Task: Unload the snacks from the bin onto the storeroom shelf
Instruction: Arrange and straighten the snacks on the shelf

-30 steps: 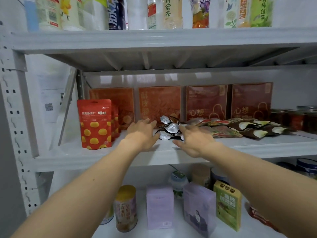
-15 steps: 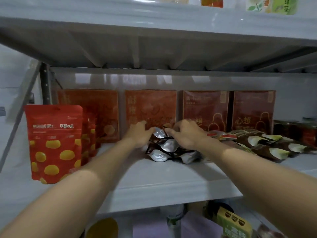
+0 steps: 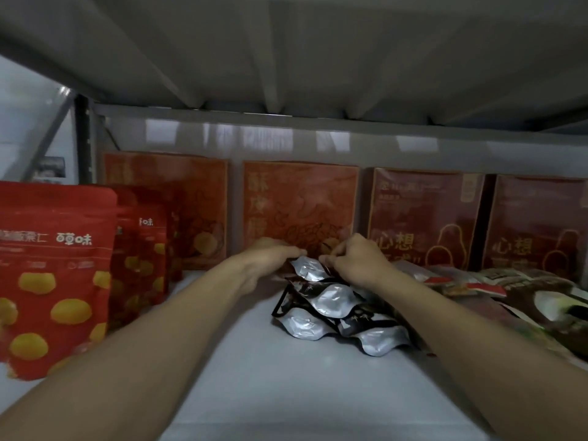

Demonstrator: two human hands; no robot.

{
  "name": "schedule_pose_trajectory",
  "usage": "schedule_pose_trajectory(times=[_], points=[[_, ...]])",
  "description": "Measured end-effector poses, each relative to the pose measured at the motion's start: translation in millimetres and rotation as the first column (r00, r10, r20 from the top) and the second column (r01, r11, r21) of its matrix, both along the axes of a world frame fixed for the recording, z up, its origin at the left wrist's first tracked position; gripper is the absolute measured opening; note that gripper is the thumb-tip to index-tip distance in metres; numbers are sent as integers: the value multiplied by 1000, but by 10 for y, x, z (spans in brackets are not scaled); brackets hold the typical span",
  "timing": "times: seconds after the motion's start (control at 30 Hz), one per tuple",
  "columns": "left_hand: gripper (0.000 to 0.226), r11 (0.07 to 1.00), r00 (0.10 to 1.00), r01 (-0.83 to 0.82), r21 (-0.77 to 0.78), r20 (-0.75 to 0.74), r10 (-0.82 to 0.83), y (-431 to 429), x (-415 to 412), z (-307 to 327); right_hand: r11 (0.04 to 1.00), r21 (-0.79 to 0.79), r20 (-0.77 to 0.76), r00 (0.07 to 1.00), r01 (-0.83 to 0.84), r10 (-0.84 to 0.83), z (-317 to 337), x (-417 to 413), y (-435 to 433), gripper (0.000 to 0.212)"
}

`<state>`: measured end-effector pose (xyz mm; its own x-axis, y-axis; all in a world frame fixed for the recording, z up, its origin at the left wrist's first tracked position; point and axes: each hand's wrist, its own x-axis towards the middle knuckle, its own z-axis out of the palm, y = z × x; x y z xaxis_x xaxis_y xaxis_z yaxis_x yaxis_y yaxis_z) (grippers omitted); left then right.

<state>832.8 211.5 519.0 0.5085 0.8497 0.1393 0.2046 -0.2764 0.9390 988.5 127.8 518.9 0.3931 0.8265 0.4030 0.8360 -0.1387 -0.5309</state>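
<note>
White metal shelf (image 3: 286,393) bears a pile of silver-and-black foil snack pouches (image 3: 321,300); left hand (image 3: 270,259) and right hand (image 3: 356,262) curl their fingers, seemingly pinching the twelve-o'clock pouch, probably tidying the pile.

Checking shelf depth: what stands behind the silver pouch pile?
An orange-red box stands upright behind the silver pouches. The left hand and right hand hide its lower edge.

Storeroom: grey metal rack shelf (image 3: 286,393), duplicate red snack pouches (image 3: 54,275) at 9 o'clock, boxed stock (image 3: 423,218) rowed at 1 o'clock.
</note>
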Motion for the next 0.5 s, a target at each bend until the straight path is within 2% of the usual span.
schedule_pose_trajectory(times=[0.13, 0.2, 0.3, 0.37, 0.43, 0.5], points=[[39, 994, 990, 29, -102, 137, -15, 43, -29, -7, 998, 1, -63, 996, -63, 63, -32, 36, -5, 33], [39, 990, 975, 24, -137, 224, 7, 75, -39, -17, 999, 30, -63, 997, -44, 46, -11, 46, -14, 34], [36, 989, 961, -12, -146, 271, 51, 114, -95, -15, 999, 38, -9, 1000, -3, 3, -35, 56, -9, 38], [34, 988, 944, -28, -154, 320, 77, 122, -153, -19, 999, 35, 14, 1000, 9, -9, -74, 53, -19, 48], [43, 990, 918, -26, -139, 388, 78, 135, -206, -25, 999, 32, 5, 1000, -2, 2, -90, 28, -49, 57], [48, 995, 896, -7, -97, 440, 50, 115, -219, -43, 998, 52, -13, 1000, -26, 26, -96, 4, -78, 57]])
